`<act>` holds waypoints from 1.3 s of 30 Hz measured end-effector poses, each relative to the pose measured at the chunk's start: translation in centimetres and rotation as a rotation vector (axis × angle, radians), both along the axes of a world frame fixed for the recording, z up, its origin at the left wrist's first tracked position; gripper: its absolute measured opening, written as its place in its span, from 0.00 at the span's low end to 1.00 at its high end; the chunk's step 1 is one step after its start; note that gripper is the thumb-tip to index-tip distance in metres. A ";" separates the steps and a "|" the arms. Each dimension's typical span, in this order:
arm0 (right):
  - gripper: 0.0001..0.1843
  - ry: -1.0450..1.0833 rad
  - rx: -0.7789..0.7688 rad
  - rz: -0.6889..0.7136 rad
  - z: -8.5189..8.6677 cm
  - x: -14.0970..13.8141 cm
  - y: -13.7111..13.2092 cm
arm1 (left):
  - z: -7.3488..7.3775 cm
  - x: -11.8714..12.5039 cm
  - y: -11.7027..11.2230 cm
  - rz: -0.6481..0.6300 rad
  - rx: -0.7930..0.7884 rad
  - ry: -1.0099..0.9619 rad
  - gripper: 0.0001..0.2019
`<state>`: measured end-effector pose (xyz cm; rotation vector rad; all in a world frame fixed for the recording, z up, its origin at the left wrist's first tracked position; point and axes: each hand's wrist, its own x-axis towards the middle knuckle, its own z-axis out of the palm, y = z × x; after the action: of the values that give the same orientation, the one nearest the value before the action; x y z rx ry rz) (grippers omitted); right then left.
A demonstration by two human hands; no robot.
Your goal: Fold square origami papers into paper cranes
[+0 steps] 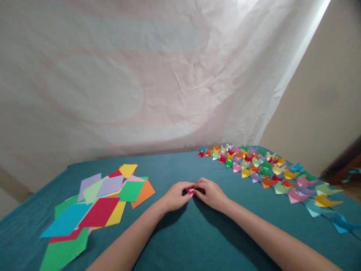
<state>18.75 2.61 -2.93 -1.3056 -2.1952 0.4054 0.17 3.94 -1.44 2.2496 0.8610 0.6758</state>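
Between my two hands is a small piece of folded pink paper [191, 191], held just above the middle of the table. My left hand [177, 195] pinches its left side between thumb and fingers. From the right, my right hand [211, 193] grips the other side with its fingertips. Most of the paper is hidden behind the fingers, so its exact folded shape cannot be made out.
Loose square sheets of coloured paper [98, 212] lie in an overlapping pile on the left. Several rows of small folded paper birds [267, 182] stand along the right. A teal cloth [180, 241] covers the table, and a pale sheet [158, 75] hangs behind it.
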 end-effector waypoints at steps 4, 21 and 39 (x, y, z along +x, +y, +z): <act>0.08 -0.012 -0.007 -0.046 -0.1 -0.5 -0.1 | -0.4 0.4 -0.9 0.067 0.043 -0.047 0.22; 0.10 0.144 0.003 -0.029 -1.4 -0.6 -0.2 | -1.1 -0.3 -1.9 0.384 0.161 0.080 0.08; 0.12 0.011 0.079 -0.068 -1.1 -0.7 -0.8 | -1.2 0.2 -2.3 0.419 0.214 0.124 0.10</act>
<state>18.04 1.85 -4.07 -1.3284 -2.1292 0.2961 0.33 1.62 -2.64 2.3381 1.4032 0.8554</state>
